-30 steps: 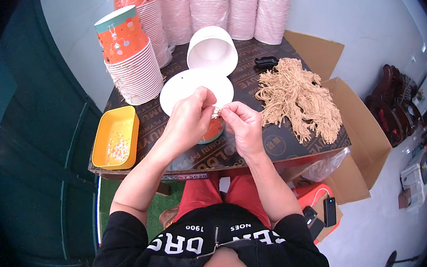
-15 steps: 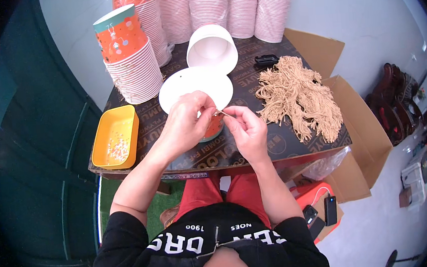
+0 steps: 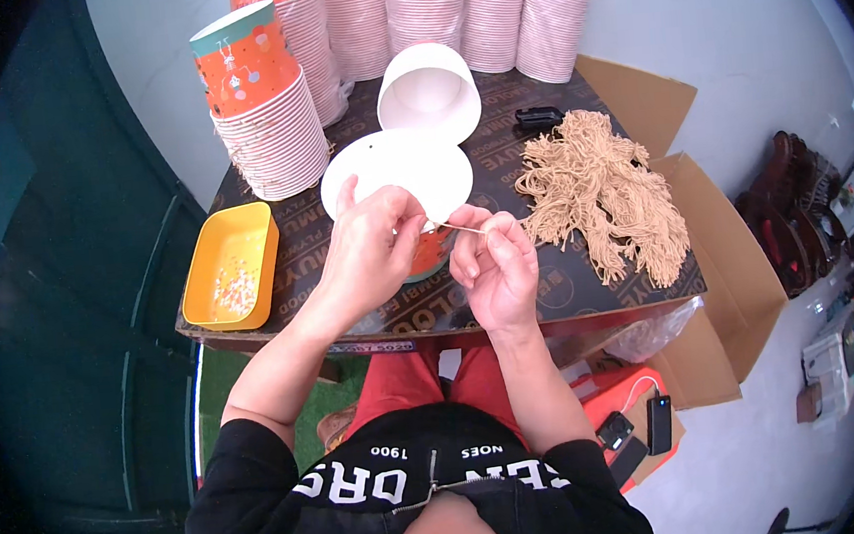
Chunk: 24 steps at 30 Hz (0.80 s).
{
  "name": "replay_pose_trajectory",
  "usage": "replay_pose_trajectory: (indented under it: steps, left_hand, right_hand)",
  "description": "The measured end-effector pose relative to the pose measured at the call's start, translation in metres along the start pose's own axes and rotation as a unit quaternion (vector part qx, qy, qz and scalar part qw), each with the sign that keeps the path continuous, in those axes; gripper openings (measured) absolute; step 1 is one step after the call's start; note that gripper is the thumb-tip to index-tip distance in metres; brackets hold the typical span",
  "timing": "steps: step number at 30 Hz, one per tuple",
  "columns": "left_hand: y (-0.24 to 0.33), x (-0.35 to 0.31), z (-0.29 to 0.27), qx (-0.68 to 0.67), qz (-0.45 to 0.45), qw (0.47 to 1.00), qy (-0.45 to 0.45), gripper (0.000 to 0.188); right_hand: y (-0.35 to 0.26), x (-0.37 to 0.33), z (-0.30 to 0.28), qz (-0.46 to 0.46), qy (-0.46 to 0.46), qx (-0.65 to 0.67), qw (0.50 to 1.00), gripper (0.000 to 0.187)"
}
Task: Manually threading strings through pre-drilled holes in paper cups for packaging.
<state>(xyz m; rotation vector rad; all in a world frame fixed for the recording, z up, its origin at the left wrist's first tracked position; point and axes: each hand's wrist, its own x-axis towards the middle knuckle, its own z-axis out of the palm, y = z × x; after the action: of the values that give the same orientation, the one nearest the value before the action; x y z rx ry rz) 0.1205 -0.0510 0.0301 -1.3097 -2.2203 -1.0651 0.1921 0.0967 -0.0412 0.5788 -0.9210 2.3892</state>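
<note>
String [image 3: 458,227] (probably light, limp, best taken near its ends) runs between left hand [image 3: 370,246] and right hand [image 3: 495,270], both pinching.

A small workshop-like corner, a dark table [image 3: 590,294] is standing near a pale wall [image 3: 688,15], 5 plastic-wrapped stacks of paper tubs [image 3: 425,11] are lining its back, tan cords [image 3: 603,203] are lying heaped, a yellow tray [image 3: 266,265] is holding small pale bits [image 3: 235,290], an open cardboard box [image 3: 739,283] is sitting alongside.

A table [image 3: 496,146] (dark-topped) carries tan strings [image 3: 602,198], a yellow tub [image 3: 236,230].
</note>
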Motion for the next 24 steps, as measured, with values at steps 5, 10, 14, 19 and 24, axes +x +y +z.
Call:
replay_pose_trajectory:
  steps: [5, 10, 14, 19, 24]
  left_hand:
    - [0.000, 0.002, 0.004, -0.009, -0.011, 1.000, 0.017, 0.007]
    - [0.001, 0.006, 0.007, -0.010, -0.022, 0.999, 0.031, 0.008]
    - [0.000, 0.001, 0.011, 0.021, -0.014, 0.998, 0.050, 0.007]
    - [0.019, -0.010, 0.006, -0.105, 0.035, 0.986, 0.121, 0.026]
    - [0.013, -0.036, -0.012, -0.037, 0.074, 0.974, 0.211, 0.023]
  right_hand:
    - [0.003, 0.000, 0.000, 0.013, 0.030, -0.018, 0.999, 0.017]
    - [0.000, 0.002, -0.005, 0.032, 0.018, -0.026, 0.999, 0.019]
    - [-0.004, 0.009, -0.003, 0.077, 0.028, -0.015, 0.997, 0.016]
    - [-0.011, 0.013, 0.020, -0.033, 0.004, -0.391, 0.920, 0.026]
    - [-0.012, 0.020, 0.028, -0.132, -0.135, -0.720, 0.668, 0.025]
